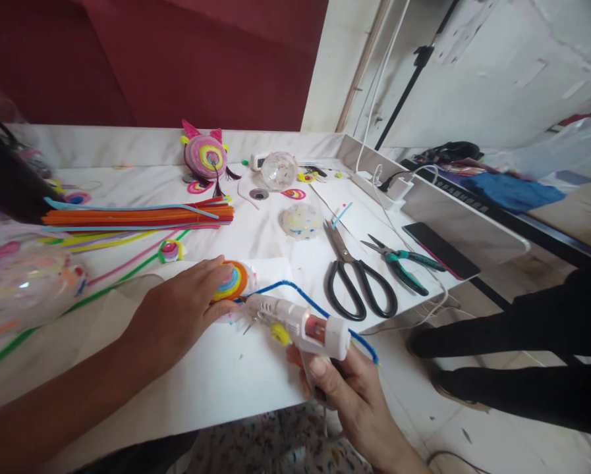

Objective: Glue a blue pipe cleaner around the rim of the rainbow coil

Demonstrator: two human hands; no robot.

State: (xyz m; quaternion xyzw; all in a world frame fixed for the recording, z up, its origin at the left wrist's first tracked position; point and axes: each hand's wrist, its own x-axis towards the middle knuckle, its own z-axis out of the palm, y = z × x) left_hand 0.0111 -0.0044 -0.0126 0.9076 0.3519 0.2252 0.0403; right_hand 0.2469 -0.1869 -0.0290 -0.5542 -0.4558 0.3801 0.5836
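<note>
My left hand (184,299) is closed around a clear plastic ball covered in part by a coiled rainbow disc of pipe cleaner (236,280). In my right hand (347,392) is a white hot glue gun (290,318), its nozzle against the lower edge of the disc. A blue pipe cleaner (309,299) runs from the disc, behind the gun, towards the table's front edge. My left fingers hide part of the disc and most of the ball.
Black-handled scissors (347,263), green-handled pliers (398,260) and a phone (441,250) lie to the right. Orange pipe cleaners (137,216) are bundled at left. A pink decorated ball (206,157) and clear ball (279,170) stand behind. Another person's legs (517,349) are at right.
</note>
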